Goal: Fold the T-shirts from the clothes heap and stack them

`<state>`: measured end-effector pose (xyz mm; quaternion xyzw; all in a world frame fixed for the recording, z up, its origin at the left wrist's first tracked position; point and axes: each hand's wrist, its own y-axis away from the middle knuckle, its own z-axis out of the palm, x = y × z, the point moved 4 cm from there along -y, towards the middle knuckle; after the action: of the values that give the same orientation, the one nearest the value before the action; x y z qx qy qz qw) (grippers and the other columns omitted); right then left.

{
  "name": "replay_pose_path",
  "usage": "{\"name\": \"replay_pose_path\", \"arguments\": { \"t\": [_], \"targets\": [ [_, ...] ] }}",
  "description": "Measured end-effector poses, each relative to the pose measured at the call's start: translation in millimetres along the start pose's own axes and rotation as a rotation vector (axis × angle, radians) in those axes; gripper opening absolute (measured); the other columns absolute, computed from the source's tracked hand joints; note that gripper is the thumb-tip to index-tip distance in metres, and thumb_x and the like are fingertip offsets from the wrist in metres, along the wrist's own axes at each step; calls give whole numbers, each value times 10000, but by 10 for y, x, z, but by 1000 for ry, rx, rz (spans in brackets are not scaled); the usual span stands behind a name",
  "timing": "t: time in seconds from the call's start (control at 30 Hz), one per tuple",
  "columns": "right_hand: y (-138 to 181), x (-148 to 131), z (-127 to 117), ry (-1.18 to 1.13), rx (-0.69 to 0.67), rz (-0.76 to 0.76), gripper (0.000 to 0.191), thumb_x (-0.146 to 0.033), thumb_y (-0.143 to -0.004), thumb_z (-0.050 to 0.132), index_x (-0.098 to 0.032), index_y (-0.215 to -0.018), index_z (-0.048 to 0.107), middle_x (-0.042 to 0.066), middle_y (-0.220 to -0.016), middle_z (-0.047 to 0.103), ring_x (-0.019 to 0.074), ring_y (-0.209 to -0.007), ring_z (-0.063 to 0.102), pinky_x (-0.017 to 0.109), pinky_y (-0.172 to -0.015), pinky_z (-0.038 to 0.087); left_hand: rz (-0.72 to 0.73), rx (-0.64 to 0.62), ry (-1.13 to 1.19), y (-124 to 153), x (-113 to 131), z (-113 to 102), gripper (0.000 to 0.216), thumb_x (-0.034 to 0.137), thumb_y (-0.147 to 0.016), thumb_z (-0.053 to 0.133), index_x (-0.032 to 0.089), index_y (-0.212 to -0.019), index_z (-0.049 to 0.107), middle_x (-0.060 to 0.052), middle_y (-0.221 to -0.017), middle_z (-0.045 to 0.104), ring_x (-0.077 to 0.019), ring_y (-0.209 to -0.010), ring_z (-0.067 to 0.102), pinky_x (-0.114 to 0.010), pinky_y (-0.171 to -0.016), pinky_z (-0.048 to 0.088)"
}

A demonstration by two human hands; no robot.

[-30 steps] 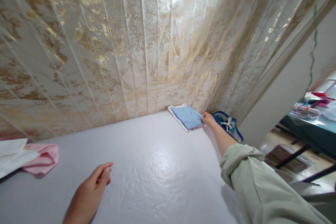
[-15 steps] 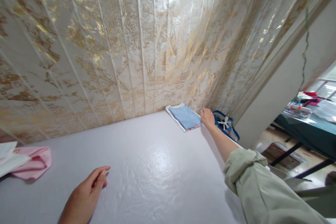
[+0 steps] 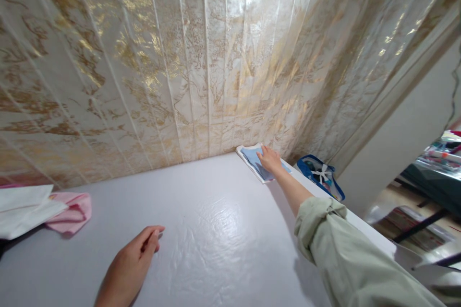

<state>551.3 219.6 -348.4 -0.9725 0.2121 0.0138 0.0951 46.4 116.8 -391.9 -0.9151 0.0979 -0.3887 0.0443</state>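
while a gold-patterned curtain point(image 3: 201, 67) fills most of the background ahead of you, its foot runs along the back edge of your pale, glossy table point(image 3: 194, 206). off to the far right, partly out of view, stands a dark-covered table. your green sleeve point(image 3: 345, 244), rolled up, slants across the lower right. at your left, a white sheet point(image 3: 29, 208) overlaps a pink cloth point(image 3: 74, 213). just beyond the table's right edge sits a blue-edged pouch point(image 3: 312, 176); you can't tell what supports it.

near the back right corner, a blue cloth point(image 3: 252, 156) lies flat on top of a white cloth point(image 3: 238, 149), whose border shows past 2 of its sides. your left hand point(image 3: 126, 266) is low at center-left, its grip loosely curled; whether it pinches anything can't be told. your right hand point(image 3: 271, 158) spreads over the blue cloth, its grip opened out, palm down, clasping nothing visible. smallest, a white ribbon point(image 3: 322, 172) shows at the pouch.
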Motion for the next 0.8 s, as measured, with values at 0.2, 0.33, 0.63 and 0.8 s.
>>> {"name": "replay_pose_path", "arguments": {
  "t": [0.2, 0.33, 0.63, 0.8],
  "targets": [
    [123, -161, 261, 19, -135, -41, 644, -534, -962, 226, -175, -1492, 299, 133, -1559, 267, 272, -1420, 255, 509, -1121, 226, -14, -22, 17, 83, 185, -35, 375, 496, -907, 370, 247, -964, 645, 26, -691, 627, -168, -690, 626, -248, -649, 447],
    [105, -67, 284, 31, -88, -67, 621, -552, -955, 212, -252, -1491, 303, 117, -1550, 294, 297, -1401, 294, 567, -1086, 266, -30, -35, 5, 112, 278, -59, 341, 433, -922, 356, 245, -931, 641, 30, -684, 604, -153, -652, 587, -240, -630, 411],
    [504, -979, -3, -47, 102, -362, 498, -411, -962, 328, -158, -1333, 542, 189, -1406, 482, 320, -1281, 464, 507, -1031, 378, -20, 7, 7, 169, 317, -85, 278, 325, -924, 389, 242, -912, 654, 14, -735, 645, -139, -687, 588, -228, -614, 385],
    [1693, -2006, 74, -225, -28, -857, 442, -403, -972, 342, -239, -1323, 554, 95, -1393, 522, 240, -1252, 500, 415, -1039, 398, -3, 23, -24, 195, 311, -95, 265, 297, -927, 397, 240, -923, 656, 2, -782, 675, -139, -709, 601, -226, -619, 396]
  ]
}}
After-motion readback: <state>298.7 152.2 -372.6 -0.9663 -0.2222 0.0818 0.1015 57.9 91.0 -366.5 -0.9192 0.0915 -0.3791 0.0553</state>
